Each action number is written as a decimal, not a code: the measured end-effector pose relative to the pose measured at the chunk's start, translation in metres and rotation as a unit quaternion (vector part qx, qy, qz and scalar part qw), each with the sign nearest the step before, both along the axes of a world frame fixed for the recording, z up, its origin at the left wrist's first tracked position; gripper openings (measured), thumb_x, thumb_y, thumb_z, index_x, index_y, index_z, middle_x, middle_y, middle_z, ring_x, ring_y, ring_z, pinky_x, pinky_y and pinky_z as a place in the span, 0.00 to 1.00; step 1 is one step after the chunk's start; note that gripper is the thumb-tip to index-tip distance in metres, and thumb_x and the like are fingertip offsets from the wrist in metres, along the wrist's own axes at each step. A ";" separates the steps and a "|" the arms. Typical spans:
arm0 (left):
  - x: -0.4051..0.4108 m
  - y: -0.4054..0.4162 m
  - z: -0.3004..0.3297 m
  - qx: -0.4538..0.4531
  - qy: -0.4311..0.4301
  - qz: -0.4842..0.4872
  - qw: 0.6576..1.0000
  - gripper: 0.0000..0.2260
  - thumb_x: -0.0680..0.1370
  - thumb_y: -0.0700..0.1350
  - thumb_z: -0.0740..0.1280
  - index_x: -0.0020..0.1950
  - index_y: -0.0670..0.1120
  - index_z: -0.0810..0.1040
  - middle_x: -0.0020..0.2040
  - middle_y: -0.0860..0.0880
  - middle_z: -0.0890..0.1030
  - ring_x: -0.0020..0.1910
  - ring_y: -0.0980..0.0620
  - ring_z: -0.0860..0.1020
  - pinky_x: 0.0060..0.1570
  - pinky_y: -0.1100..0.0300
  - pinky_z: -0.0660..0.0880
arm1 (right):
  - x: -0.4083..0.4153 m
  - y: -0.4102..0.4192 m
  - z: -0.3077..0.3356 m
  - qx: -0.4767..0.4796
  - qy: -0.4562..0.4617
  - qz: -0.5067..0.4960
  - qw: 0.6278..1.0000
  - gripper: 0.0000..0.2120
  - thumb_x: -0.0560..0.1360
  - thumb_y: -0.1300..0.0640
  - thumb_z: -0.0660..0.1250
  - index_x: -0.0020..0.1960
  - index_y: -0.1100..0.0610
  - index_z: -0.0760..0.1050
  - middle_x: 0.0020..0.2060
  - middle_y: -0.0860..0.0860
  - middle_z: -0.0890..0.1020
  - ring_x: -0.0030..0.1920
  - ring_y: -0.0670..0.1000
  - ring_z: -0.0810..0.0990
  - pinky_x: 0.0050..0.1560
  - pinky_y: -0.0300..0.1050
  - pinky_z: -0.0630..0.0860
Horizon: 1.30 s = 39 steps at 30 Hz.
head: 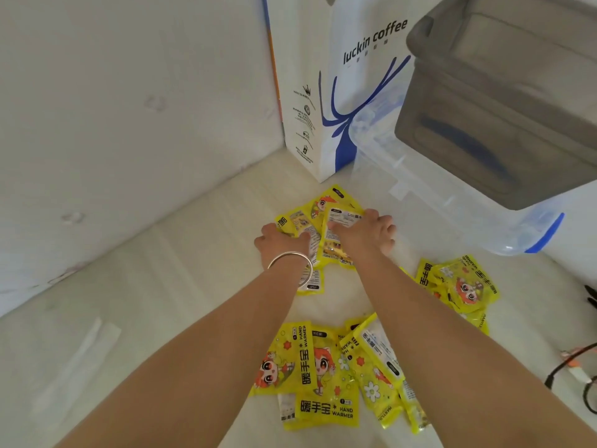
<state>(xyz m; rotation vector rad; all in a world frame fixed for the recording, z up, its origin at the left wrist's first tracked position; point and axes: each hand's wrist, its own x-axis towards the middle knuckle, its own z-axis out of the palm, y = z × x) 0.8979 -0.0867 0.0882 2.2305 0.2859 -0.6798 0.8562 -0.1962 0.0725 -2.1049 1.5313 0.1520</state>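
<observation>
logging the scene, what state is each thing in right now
far pile of yellow hand-warmer packets: sealed, heaped, under both hands
left hand with silver bangle: grips that pile's edge
right hand: rests on it, grip unclear
near pile of yellow packets: sealed, scattered, untouched
white paper coffee bag: upright
clear plastic box with blue latch: lid state unclear

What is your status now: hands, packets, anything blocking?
Gripping far packets: left hand, right hand. Other piles lie nearer. Coffee bag, clear box stand close behind.

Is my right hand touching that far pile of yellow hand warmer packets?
Touching. The head view shows the right hand resting on the far pile of packets, its thumb lying across the top packet with no gap.
</observation>
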 end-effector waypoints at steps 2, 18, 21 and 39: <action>0.001 -0.003 -0.003 0.016 -0.016 -0.035 0.999 0.29 0.73 0.49 0.70 0.70 0.44 0.64 0.67 0.42 0.69 0.63 0.43 0.73 0.60 0.55 0.70 | 0.002 0.001 0.000 -0.010 -0.003 0.028 1.000 0.39 0.67 0.37 0.70 0.69 0.57 0.64 0.65 0.57 0.65 0.67 0.58 0.64 0.63 0.51 0.66; -0.007 0.012 0.002 -0.041 -0.048 -0.172 0.983 0.27 0.73 0.40 0.66 0.71 0.55 0.67 0.68 0.50 0.72 0.64 0.45 0.75 0.61 0.56 0.73 | 0.000 0.009 0.012 0.223 -0.132 0.099 0.961 0.19 0.67 0.59 0.75 0.57 0.58 0.78 0.55 0.56 0.82 0.55 0.57 0.81 0.59 0.50 0.76; -0.008 0.020 0.006 -0.066 -0.017 -0.154 0.986 0.26 0.71 0.40 0.67 0.68 0.56 0.70 0.61 0.48 0.79 0.56 0.43 0.79 0.58 0.51 0.76 | -0.001 0.008 0.015 0.294 -0.166 0.028 0.941 0.17 0.68 0.58 0.75 0.56 0.60 0.79 0.53 0.57 0.83 0.52 0.56 0.82 0.55 0.47 0.76; -0.027 0.070 0.032 -0.107 0.028 -0.169 0.979 0.21 0.68 0.41 0.76 0.60 0.45 0.77 0.51 0.46 0.83 0.51 0.46 0.80 0.54 0.55 0.75 | -0.054 0.048 0.052 0.273 -0.299 -0.068 0.912 0.15 0.74 0.54 0.69 0.59 0.56 0.76 0.54 0.53 0.81 0.53 0.54 0.79 0.53 0.47 0.73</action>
